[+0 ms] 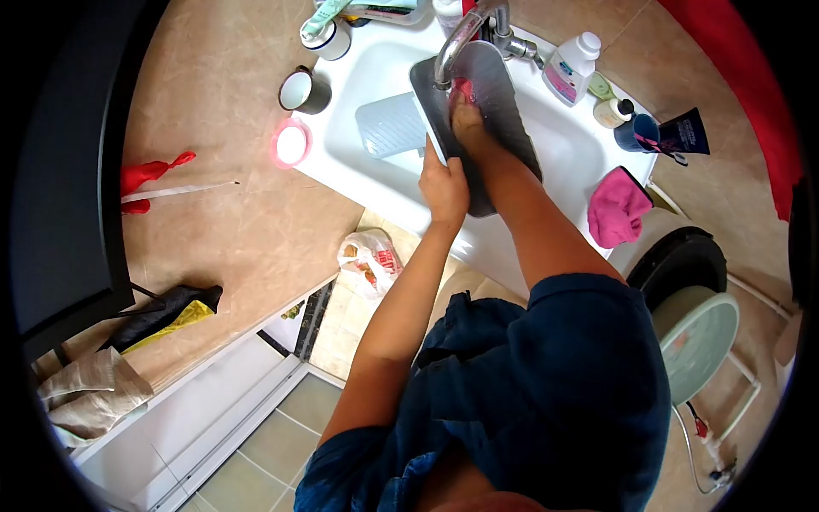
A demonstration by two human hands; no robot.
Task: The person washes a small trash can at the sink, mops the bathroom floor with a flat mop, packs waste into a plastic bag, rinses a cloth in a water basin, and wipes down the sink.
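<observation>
A grey ribbed tray (pixel 503 111) is tilted over the white sink (pixel 337 141), beneath the metal faucet (pixel 461 43). My left hand (pixel 444 189) grips its near left edge, fingers wrapped round it. Inside the tray, close below the spout, my right hand (pixel 467 119) presses a small pink-red item (pixel 463 88) against the surface; its fingers are partly hidden. A lighter grey ribbed piece (pixel 391 126) lies in the basin, left of the tray.
Mugs (pixel 304 91) and a pink-rimmed dish (pixel 292 144) stand at the sink's left. To the right are a white bottle (pixel 572 68), a blue cup (pixel 637 133) and a pink cloth (pixel 618 207). A plastic bag (pixel 370 263) sits below; a green basin (pixel 697 346) stands lower right.
</observation>
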